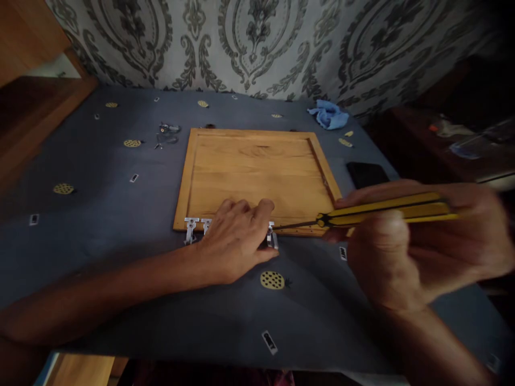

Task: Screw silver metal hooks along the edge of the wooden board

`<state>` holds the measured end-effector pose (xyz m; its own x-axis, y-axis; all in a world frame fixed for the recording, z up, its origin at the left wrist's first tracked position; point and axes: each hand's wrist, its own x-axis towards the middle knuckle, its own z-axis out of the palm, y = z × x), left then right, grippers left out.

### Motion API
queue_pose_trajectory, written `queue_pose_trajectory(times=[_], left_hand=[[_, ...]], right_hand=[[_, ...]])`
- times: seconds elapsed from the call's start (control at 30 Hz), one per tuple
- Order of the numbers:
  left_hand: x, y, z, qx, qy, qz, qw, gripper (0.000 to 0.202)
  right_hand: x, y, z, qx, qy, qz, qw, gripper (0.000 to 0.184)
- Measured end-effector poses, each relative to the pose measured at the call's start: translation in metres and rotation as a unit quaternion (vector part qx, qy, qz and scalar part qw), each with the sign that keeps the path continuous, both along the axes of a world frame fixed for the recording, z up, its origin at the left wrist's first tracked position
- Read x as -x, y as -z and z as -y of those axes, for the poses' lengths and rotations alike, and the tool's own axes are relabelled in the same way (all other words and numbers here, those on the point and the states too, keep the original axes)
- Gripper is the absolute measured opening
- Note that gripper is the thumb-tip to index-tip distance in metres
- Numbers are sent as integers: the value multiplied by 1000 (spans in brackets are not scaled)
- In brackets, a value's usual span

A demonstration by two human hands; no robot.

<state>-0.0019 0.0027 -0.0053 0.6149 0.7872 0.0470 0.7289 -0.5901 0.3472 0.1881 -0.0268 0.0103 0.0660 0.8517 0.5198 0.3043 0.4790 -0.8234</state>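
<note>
The panel is smooth, grained wood with a slight sheen. The hinges are bright metal. The screwdriver combines a plastic-looking handle and metal shaft.

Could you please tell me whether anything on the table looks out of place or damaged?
Nothing visible looks damaged or spilled. Only mildly untidy: a blue cloth lies crumpled beyond the far right corner of the wooden panel, and loose metal parts lie to its left.

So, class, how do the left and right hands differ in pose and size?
The left hand lies over the near edge of the wooden panel; the right hand grips a yellow screwdriver. The right hand looks larger in view than the left hand. Both are bare.
</note>
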Motion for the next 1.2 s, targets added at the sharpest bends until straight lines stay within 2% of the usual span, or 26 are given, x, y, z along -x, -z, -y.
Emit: queue_pose_trajectory(times=[0.1, 0.27, 0.43, 0.63, 0.73, 0.9, 1.07, 1.13, 1.2], left_hand=[[-1, -1, 0, -1, 4, 0, 1000, 51], [-1, 1, 0, -8, 5, 3, 1000, 52], [-1, 1, -1, -4, 3, 4, 1000, 51], [-2, -1, -1, 2, -1, 1, 1000, 50], [-2, -2, -1, -1, 2, 3, 1000, 50], [-1, -2, 0, 3, 5, 6, 1000, 51], [0, 0, 0, 3, 0, 11, 1000, 49], [-1, 0, 0, 3, -1, 8, 1000, 50], [-1, 0, 0, 0, -1, 5, 1000, 51]], right_hand=[[9, 1, -3, -32, 31, -24, 999, 9], [13, 2, -8, -40, 6, -33, 999, 12], [11, 2, -10, -52, 7, -24, 998, 11], [13, 0, -10, -32, 5, -22, 999, 8], [12, 1, -11, -51, -2, -8, 999, 9], [7, 3, -14, -91, -43, 40, 994, 14], [2, -3, -12, -59, -75, 86, 992, 29], [1, -7, -13, -57, -93, 102, 989, 24], [1, -10, -13, -66, -100, 122, 985, 10]])
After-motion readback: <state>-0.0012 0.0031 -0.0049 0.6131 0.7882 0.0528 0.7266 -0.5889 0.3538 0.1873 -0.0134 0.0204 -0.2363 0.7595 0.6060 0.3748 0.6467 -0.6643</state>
